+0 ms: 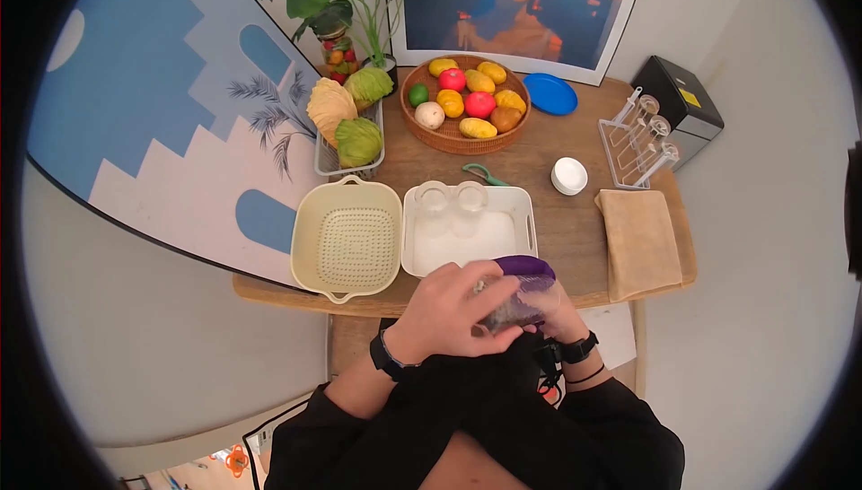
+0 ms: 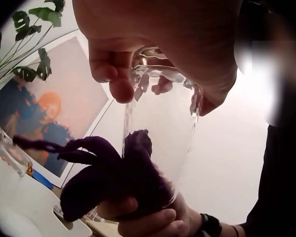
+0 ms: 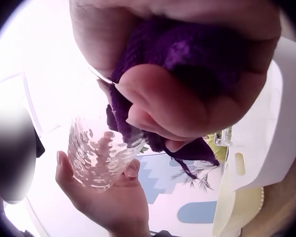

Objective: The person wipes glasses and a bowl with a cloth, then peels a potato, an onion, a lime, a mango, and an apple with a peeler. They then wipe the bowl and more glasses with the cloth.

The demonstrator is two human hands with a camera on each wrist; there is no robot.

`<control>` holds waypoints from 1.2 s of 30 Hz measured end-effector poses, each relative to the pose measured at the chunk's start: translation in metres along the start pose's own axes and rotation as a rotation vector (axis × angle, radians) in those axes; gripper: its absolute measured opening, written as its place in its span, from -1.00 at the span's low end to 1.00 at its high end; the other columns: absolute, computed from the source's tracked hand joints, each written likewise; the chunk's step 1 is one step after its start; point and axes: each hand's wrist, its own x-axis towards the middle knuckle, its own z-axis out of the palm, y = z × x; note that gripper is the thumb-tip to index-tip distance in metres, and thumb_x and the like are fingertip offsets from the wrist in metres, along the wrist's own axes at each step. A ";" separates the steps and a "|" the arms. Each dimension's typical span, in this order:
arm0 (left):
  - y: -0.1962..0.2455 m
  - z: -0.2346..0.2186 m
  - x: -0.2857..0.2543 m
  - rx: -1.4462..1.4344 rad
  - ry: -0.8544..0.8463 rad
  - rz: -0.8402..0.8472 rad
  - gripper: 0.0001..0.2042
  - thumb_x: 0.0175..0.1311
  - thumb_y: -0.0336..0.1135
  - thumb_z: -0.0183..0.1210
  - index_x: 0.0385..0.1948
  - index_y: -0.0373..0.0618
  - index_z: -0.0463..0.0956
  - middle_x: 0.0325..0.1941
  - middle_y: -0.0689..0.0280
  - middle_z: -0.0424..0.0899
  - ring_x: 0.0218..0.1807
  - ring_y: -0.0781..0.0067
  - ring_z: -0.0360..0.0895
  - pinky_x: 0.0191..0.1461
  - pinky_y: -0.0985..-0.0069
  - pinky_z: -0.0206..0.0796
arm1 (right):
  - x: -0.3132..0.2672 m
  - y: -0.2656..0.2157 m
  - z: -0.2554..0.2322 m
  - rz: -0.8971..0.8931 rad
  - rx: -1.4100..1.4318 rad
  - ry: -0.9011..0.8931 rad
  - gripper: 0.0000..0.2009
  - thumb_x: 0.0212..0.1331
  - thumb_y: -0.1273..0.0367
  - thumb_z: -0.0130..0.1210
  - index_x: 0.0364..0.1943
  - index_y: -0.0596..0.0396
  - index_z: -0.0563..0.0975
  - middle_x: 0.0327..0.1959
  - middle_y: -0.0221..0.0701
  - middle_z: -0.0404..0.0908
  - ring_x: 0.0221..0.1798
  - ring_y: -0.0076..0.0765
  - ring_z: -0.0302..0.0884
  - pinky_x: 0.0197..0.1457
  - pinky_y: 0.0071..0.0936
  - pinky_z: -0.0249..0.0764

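The glass (image 2: 160,111) lay between two hands, long axis roughly left to right.
The left hand's (image 1: 449,306) fingers gripped its base; the right hand's (image 1: 561,313) gripped the purple cloth (image 1: 523,265) at its mouth.

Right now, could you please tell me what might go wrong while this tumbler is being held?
The rippled glass tumbler could slip from the left hand and fall to the floor, as it is held near the front edge of the wooden table.

If the right hand twists the purple cloth hard, the tumbler might turn or crack.

A sudden forward move could bump the white tray and knock together its two glasses.
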 end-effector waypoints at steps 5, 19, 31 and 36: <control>-0.024 0.010 -0.003 -0.807 0.079 -0.900 -0.62 0.33 -0.27 0.23 0.15 -0.06 0.41 -0.13 0.39 0.54 -0.33 0.67 0.45 -0.28 0.62 0.40 | 0.002 0.012 -0.011 -1.109 -1.214 0.365 -0.58 -0.10 0.40 0.45 -0.09 0.15 0.58 -0.23 -0.26 0.70 -0.23 -0.29 0.70 -0.13 -0.37 0.60; -0.018 0.015 -0.009 -0.384 0.098 -0.437 -0.46 0.09 -0.30 0.42 0.14 -0.12 0.44 -0.04 0.22 0.59 -0.22 0.38 0.63 -0.20 0.45 0.54 | -0.008 0.015 0.000 -0.419 -0.336 0.169 -0.53 0.02 0.38 0.41 0.05 0.19 0.53 -0.22 -0.38 0.67 -0.37 -0.49 0.59 -0.41 -0.50 0.49; -0.003 -0.012 0.001 -0.389 -0.193 -0.269 -0.20 0.03 -0.30 0.50 0.35 -0.18 0.26 0.19 0.10 0.53 0.17 0.21 0.53 0.25 0.35 0.38 | -0.007 -0.004 0.012 -0.062 0.105 0.059 -0.53 0.05 0.30 0.37 0.05 0.17 0.53 -0.26 -0.37 0.64 -0.53 -0.63 0.49 -0.73 -0.71 0.24; -0.019 0.009 -0.012 -0.672 -0.060 -0.579 -0.33 0.10 -0.39 0.44 0.27 -0.17 0.31 0.09 0.18 0.62 -0.07 0.42 0.60 -0.13 0.54 0.51 | 0.005 0.026 0.004 -0.649 -0.471 0.416 -0.55 -0.04 0.35 0.44 -0.03 0.17 0.56 -0.29 -0.37 0.67 -0.40 -0.37 0.62 -0.38 -0.36 0.57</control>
